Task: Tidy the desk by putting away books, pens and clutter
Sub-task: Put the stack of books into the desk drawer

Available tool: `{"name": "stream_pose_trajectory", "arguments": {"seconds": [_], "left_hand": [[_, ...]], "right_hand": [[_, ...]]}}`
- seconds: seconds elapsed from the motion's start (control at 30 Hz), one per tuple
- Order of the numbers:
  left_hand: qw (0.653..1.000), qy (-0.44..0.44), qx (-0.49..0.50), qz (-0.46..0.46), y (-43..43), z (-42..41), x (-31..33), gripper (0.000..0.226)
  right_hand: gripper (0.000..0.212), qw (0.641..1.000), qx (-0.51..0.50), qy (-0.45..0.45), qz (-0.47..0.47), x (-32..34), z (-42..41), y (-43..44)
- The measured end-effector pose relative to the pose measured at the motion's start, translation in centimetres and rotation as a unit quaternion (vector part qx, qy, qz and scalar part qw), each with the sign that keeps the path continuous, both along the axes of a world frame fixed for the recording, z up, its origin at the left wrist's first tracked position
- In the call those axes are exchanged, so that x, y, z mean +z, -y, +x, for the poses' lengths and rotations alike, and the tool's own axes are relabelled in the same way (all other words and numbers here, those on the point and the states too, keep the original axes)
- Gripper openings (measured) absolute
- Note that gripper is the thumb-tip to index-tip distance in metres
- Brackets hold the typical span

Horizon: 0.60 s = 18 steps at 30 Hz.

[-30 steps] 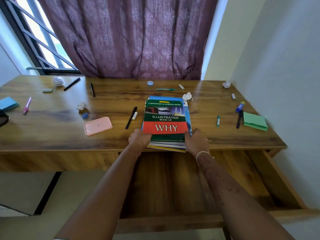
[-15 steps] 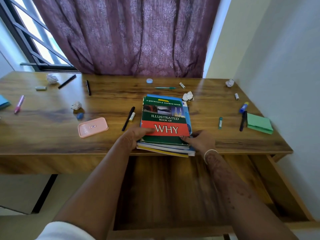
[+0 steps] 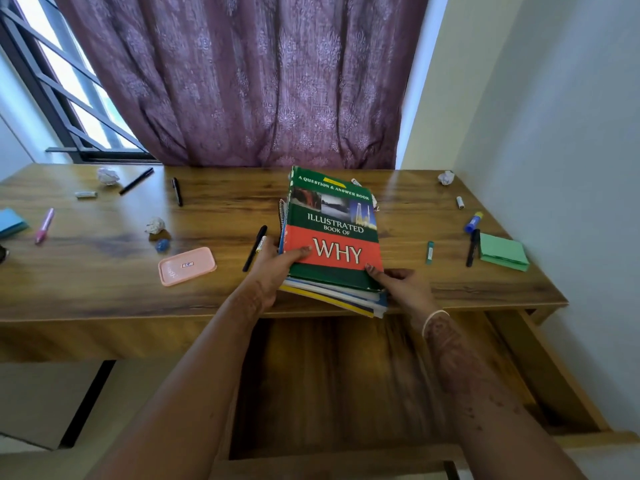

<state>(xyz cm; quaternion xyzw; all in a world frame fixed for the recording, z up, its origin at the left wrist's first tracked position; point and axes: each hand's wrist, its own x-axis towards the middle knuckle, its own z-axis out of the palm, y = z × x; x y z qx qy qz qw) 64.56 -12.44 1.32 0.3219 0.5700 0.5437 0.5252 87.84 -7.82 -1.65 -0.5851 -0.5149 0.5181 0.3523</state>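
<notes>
Standing behind the person, I see the stack of books [image 3: 334, 237] held in both hands at the front middle of the desk [image 3: 104, 292]. It is tilted, and its near end juts past the desk's edge above the open drawer [image 3: 346, 382]. Whether its underside touches the wood I cannot tell. The left hand [image 3: 272, 268] grips the stack's left side, with the thumb on the cover and the fingers curled beneath. The right hand [image 3: 398, 285] holds the near right corner, thumb on top and fingers tucked against the edge. The load looks fairly heavy to me: a stiff hardback on top, with a spiral notebook [image 3: 282, 216] and thin, floppy books under it. Those fan out at the near end, so they could slide apart, and the glossy covers look slippery. I would hold it from underneath on both long sides and squeeze top to bottom. The stack has one hardback, one spiral notebook and several thin books I cannot count exactly. Loose on the desk are four black pens [image 3: 255, 247], one pink pen [image 3: 45, 225] and one short green pen [image 3: 429, 252]. There is also one blue tube [image 3: 473, 222], two small white caps [image 3: 86, 194] and three paper balls [image 3: 108, 176] in plain sight. Beyond those I count one small blue ball [image 3: 162, 245], one pink case [image 3: 187, 266], one green pad [image 3: 504, 252] and one blue pad [image 3: 12, 221].
</notes>
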Motion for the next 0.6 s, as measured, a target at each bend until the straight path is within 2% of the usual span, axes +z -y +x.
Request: {"name": "stream_pose_trajectory", "arguments": {"seconds": [0.07, 0.13, 0.23, 0.37, 0.5, 0.6], "left_hand": [[1.000, 0.029, 0.000, 0.009, 1.0, 0.2, 1.2, 0.038], [0.998, 0.061, 0.002, 0.006, 2.4, 0.5, 2.1, 0.042], [0.996, 0.084, -0.005, 0.008, 4.7, 1.3, 3.1, 0.057], [0.993, 0.112, -0.039, 0.019, 8.1, 2.5, 4.0, 0.069], [0.985, 0.143, -0.089, 0.020, 12.2, 4.3, 4.3, 0.084], [0.983, 0.135, -0.121, 0.021, 15.0, 5.9, 4.2, 0.063]], "right_hand": [[0.071, 0.998, -0.001, -0.049, -0.031, 1.3, 0.5, 0.9], [0.082, 0.990, 0.010, -0.119, -0.080, 2.7, 1.1, 2.5], [0.064, 0.962, 0.017, -0.240, -0.127, 4.5, 2.1, 5.4], [0.048, 0.921, 0.026, -0.368, -0.124, 6.4, 3.4, 10.5], [0.046, 0.915, 0.011, -0.395, -0.085, 7.7, 5.1, 16.2], [0.056, 0.922, -0.003, -0.381, -0.071, 7.3, 6.7, 19.8]]}}
